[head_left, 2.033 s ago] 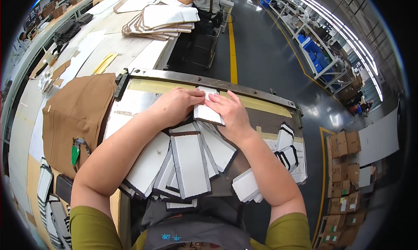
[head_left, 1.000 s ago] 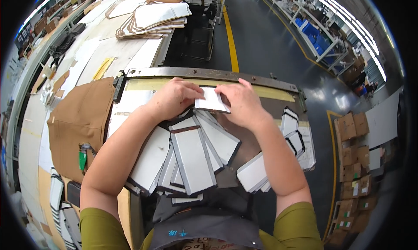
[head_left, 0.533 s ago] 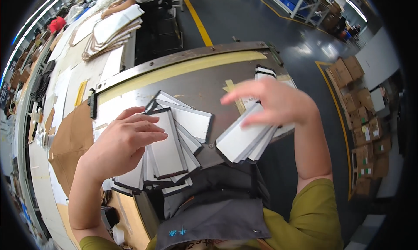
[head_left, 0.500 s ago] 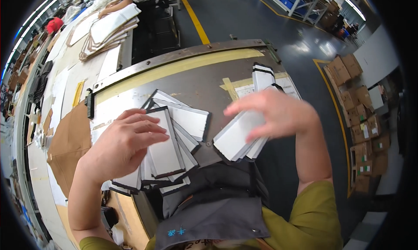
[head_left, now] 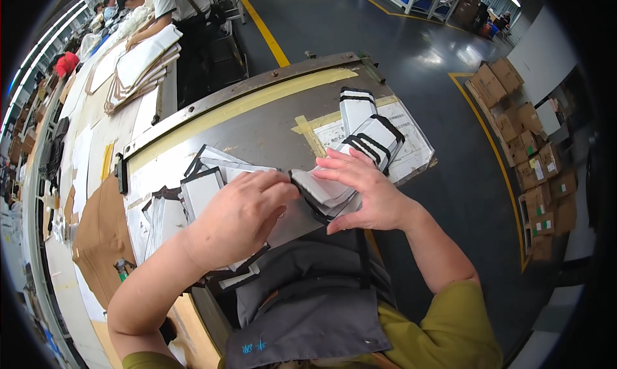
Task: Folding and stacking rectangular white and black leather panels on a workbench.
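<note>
My left hand is closed, fingertips curled in a pinch beside the left edge of a stack of white black-edged panels. Whatever is between those fingertips is hidden. My right hand lies across the same stack, fingers over its top and thumb at its near edge. The stack's left end is raised and slightly bent. Beneath and beside my left forearm, a fanned pile of similar white panels is partly covered. Beyond my right hand lie more white panels with black bands.
The metal-topped table has a raised metal bar along its far edge. Yellow tape and a printed sheet lie at its right. A brown piece rests on the left bench. A co-worker handles layered sheets. Cardboard boxes stand right.
My left hand has moved right from above the fanned pile to the stack's left edge, its fingers closing. My right hand has come down onto the stack. The view has shifted slightly.
</note>
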The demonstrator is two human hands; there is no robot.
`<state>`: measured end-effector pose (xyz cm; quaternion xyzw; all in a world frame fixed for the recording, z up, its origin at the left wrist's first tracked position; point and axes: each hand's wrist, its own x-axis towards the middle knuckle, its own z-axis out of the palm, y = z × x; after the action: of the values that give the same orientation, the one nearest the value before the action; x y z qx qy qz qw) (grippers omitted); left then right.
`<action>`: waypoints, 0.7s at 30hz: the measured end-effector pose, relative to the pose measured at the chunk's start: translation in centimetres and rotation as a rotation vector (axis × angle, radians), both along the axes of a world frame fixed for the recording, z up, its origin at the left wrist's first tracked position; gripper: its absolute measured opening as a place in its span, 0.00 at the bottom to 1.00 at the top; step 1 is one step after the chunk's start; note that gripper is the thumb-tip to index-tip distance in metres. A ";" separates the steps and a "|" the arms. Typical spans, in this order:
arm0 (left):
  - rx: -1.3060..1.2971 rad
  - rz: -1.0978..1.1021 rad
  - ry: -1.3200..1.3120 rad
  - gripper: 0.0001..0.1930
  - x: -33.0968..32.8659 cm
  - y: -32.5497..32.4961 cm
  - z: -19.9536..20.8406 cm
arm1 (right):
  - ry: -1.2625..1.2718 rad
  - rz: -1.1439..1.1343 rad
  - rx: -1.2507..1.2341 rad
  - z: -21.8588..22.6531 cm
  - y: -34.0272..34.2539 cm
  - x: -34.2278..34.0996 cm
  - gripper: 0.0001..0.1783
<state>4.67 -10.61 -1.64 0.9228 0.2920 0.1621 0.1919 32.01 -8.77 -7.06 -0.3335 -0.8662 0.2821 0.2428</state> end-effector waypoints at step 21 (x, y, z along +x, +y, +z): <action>0.046 0.018 0.266 0.16 5.8 -0.4 -2.2 | 0.963 -0.910 0.255 6.8 16.8 6.9 0.27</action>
<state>10.44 -11.02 -3.81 0.9376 0.3195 0.0468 0.1290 38.92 8.04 -0.28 -0.4709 -0.4608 0.1644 0.7341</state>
